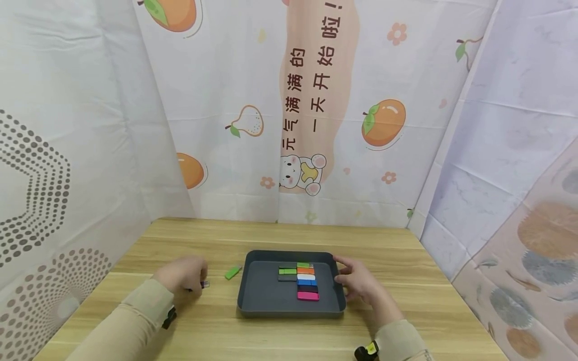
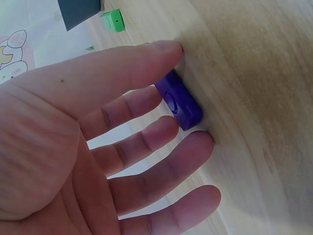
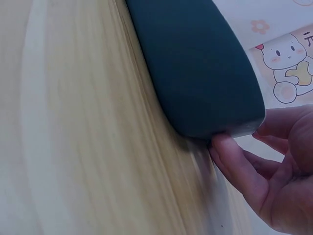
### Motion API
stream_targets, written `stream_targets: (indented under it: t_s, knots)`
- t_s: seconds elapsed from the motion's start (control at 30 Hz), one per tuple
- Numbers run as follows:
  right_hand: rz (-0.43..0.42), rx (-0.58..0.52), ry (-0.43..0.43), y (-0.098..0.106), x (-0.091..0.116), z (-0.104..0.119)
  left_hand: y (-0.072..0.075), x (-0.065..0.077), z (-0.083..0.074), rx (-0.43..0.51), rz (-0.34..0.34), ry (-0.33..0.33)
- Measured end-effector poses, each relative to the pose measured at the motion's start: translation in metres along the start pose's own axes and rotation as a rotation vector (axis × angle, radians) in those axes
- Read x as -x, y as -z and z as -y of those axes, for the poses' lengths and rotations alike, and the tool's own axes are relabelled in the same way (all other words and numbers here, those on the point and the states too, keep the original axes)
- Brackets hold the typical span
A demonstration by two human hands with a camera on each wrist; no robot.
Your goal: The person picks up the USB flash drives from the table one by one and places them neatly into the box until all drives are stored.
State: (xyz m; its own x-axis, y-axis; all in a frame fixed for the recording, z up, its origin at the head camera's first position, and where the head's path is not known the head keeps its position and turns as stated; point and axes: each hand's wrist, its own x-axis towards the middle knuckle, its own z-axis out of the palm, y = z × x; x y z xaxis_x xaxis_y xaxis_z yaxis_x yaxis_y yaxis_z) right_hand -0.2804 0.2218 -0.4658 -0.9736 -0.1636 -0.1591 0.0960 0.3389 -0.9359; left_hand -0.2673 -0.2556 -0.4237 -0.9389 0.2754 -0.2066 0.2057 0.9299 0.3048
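Observation:
My left hand is down at the table on the left. In the left wrist view, its thumb and fingers curl about a purple USB stick lying close to the wood; in the head view its metal plug pokes out past the fingers. On the right, my right hand grips the right wall of a dark grey tray. The right wrist view shows its thumb against the tray's outer wall and other fingers at the rim.
Inside the tray lie several USB sticks in two columns, among them a pink one, a blue one and a green one. Another green USB stick lies on the table left of the tray. Printed curtains hang around the table.

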Motion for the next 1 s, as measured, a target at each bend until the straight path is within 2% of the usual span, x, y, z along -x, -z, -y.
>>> stream_targets:
  t_s: [0.53,1.0]
  knots:
    - [-0.022,-0.026,-0.004,-0.0023,0.0031,-0.0025,-0.0030,-0.0007,0.0013,0.025,0.012,0.026]
    - [-0.015,-0.017,0.017,-0.0028,0.0039,-0.0020,-0.0045,-0.0034,0.0033,-0.008,-0.008,-0.005]
